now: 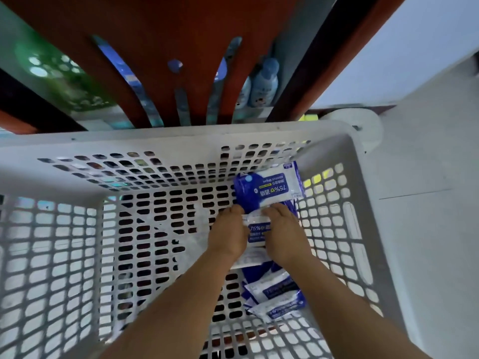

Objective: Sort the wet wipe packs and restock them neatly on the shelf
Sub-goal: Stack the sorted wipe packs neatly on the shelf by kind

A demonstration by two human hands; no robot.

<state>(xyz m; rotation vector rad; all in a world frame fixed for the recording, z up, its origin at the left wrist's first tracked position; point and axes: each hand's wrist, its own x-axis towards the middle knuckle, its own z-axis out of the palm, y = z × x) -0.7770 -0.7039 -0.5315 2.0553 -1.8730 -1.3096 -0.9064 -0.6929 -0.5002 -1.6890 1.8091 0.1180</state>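
Both my arms reach down into a white perforated basket (160, 141). My left hand (226, 233) and my right hand (283, 234) flank a blue-and-white wet wipe pack (256, 233) marked 75%, each hand gripping one side of it. Just beyond my fingertips, another alcohol wipe pack (269, 189) leans against the far right corner. Several more packs (277, 294) lie on the basket floor under my right forearm. My fingertips are hidden behind the held pack.
A red-brown shelf panel (166, 47) with curved cutouts rises behind the basket. Blue bottles (264, 84) stand on the shelf behind it, green packaging (59, 81) to the left. Pale floor (425, 177) lies right of the basket.
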